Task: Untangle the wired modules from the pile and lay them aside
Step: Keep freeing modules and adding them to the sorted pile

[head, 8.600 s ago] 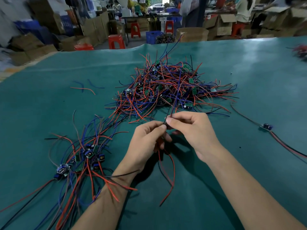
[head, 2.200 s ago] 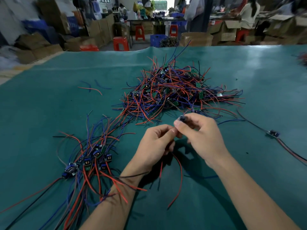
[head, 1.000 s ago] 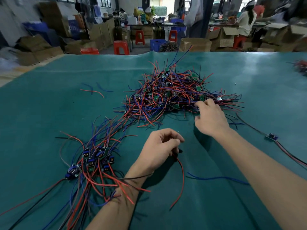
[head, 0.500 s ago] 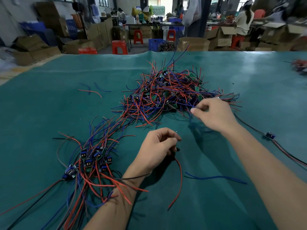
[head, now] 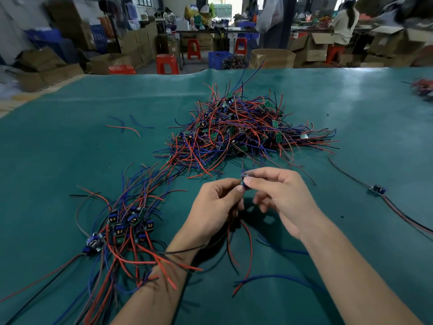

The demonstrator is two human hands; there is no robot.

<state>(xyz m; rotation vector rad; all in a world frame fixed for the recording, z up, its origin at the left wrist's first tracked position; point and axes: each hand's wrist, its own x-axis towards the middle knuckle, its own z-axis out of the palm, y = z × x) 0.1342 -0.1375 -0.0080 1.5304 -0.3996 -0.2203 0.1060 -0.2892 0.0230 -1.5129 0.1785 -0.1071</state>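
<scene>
- Where sorted modules [head: 124,227] lie at counter [head: 58,160] left, the next belongs beside them.
- Left hand [head: 212,211] pinches trailing wires; right hand [head: 278,198] pinches the small module [head: 243,180], both grips clamped.
- Judgement: draw leads free slowly, away from the pile [head: 236,132] beyond.
- No legible writing.
</scene>
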